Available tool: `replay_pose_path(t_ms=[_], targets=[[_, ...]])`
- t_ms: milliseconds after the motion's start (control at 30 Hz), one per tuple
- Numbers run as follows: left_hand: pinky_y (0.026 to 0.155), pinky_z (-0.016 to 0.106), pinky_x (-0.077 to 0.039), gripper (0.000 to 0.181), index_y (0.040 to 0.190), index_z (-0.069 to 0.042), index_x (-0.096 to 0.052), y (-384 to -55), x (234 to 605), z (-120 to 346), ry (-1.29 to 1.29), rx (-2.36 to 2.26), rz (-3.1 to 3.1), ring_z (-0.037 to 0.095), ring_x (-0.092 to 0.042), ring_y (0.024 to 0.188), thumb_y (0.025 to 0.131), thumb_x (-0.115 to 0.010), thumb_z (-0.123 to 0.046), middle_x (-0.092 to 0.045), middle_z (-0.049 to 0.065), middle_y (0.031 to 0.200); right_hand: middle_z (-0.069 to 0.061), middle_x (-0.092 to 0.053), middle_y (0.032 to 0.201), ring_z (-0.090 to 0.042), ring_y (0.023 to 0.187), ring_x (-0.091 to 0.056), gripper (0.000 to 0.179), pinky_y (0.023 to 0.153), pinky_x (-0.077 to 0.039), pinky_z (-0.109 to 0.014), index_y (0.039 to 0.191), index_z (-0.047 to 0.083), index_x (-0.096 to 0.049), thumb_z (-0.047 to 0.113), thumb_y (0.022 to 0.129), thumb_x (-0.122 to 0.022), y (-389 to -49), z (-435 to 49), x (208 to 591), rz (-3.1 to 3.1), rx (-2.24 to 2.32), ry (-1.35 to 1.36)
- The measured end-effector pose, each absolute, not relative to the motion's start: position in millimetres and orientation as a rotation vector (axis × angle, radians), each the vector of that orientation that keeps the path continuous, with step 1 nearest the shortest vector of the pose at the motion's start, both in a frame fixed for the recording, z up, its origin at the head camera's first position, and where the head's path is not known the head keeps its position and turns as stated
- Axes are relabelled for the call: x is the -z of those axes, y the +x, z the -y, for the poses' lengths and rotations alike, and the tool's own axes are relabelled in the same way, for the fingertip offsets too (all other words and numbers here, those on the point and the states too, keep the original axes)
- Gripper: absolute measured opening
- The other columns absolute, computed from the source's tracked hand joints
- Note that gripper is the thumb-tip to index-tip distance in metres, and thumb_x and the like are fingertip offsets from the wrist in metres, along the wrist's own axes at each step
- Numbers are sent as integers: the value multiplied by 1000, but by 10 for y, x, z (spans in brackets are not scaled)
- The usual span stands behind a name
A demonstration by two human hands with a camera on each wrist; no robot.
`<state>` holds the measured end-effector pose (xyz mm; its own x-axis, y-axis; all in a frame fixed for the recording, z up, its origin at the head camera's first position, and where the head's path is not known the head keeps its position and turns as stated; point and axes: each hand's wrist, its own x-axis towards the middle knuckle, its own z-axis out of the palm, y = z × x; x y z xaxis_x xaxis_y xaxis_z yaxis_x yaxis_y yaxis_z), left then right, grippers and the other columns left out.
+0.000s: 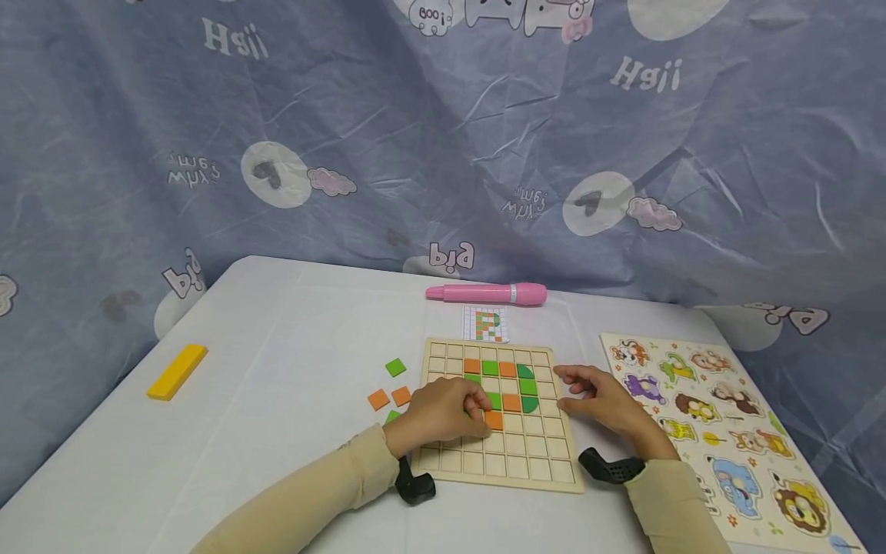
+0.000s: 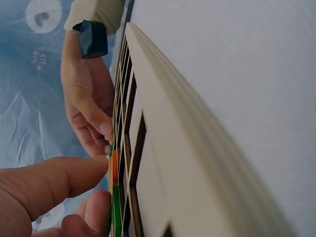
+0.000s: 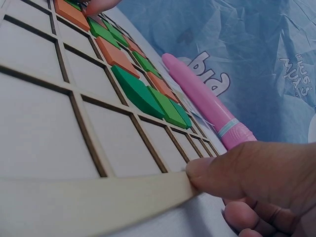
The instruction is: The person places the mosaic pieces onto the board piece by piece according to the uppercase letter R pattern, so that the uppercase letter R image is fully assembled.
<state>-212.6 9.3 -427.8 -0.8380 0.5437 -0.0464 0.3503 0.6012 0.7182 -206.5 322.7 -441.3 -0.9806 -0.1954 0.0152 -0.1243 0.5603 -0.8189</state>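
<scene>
A wooden grid board [image 1: 567, 465] lies on the table, with orange, green and rounded dark green tiles [image 1: 529, 404] set in its squares. My left hand [image 1: 446, 408] is over the board's left part, fingers bent, fingertips right by an orange tile [image 1: 494, 421]. In the left wrist view its thumb [image 2: 79, 175] comes up to an orange tile [image 2: 114, 168], above a green tile [image 2: 117, 210]. I cannot tell whether it pinches a tile. My right hand [image 1: 602, 400] is at the board's right edge, fingers loosely bent; its thumb [image 3: 222, 173] touches the rim.
Loose orange [image 1: 378, 399] and green tiles [image 1: 396, 367] lie left of the board. Behind it are a small pattern card [image 1: 485, 324] and a pink marker [image 1: 484, 293]. A yellow block [image 1: 178, 372] sits far left. An animal puzzle board [image 1: 692, 392] lies on the right.
</scene>
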Motion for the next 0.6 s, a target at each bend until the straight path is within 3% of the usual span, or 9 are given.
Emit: replay_pose_path(t_ms=[233, 467, 600], targets=[[58, 24, -38, 16, 100, -17, -77, -2115, 4242, -5, 802, -1095, -2565, 3, -53, 65, 86, -86, -17, -64, -16, 73, -19, -63, 119, -19, 97, -51, 57, 78, -44, -25, 141, -16, -59, -1, 91, -81, -2066, -3222, 4411, -2706, 1405, -281], [69, 23, -46, 20, 113, -17, -79, -2191, 4257, 266, 944, -1151, -2508, 0, -59, 72, 93, -82, -19, -65, -19, 80, -19, -63, 119, -18, 97, -52, 56, 79, -45, -24, 140, -16, -59, -1, 91, -81, -2063, -3216, 4401, -2715, 1397, -275], [73, 23, -50, 26, 121, -12, -78, -2255, 4258, 489, 998, -1257, -2404, 3, -61, 77, 96, -81, -18, -69, -15, 84, -19, -63, 120, -18, 97, -52, 56, 79, -45, -24, 140, -16, -59, -1, 91, -81, -2057, -3212, 4389, -2712, 1396, -270]])
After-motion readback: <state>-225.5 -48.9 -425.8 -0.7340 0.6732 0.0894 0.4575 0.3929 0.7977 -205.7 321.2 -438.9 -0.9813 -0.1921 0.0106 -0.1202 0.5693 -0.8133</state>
